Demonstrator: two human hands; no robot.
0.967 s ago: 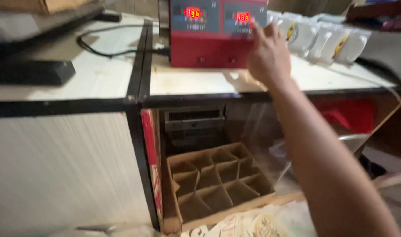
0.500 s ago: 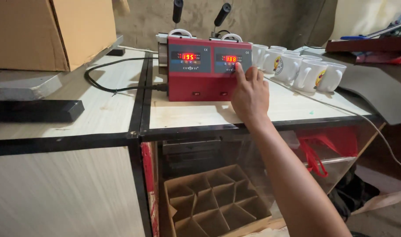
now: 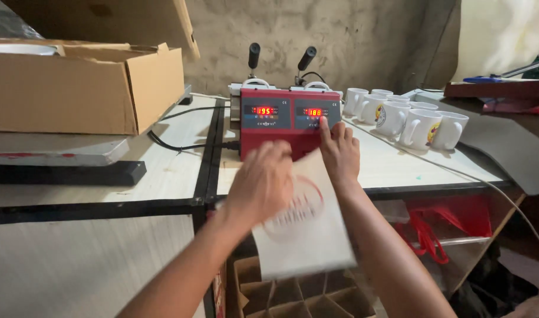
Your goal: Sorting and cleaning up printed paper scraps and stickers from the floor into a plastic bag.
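White paper, a printed sheet (image 3: pixel 307 232) with a round reddish design on it, hangs in the left hand (image 3: pixel 260 185), whose fingers are closed on its upper left part; the sheet is blurred, so the design cannot be read. It is held in the air in front of the near edge of the worktop (image 3: pixel 181 176), just below the red press machine (image 3: pixel 290 123).

That machine is a red box with two dark panels, each showing a lit red number display, and two black-knobbed levers (image 3: pixel 281 57) rising behind it. The right hand (image 3: pixel 340 154) lies against its front, index finger stretched up to the right-hand panel, the other fingers loosely curled and grasping nothing. The sheet's top right corner overlaps this hand's wrist in the view.

To the right of the machine stands a group of white mugs (image 3: pixel 408 118), some with a coloured print, set close together. A black cable (image 3: pixel 175 141) runs from the machine's left side across the worktop. Farther left an open cardboard box (image 3: pixel 86 88) rests on a flat grey slab. Under the worktop, a divided cardboard carton (image 3: pixel 293 297) is partly hidden by the sheet and both forearms, and red plastic bags (image 3: pixel 434 227) hang to the right.
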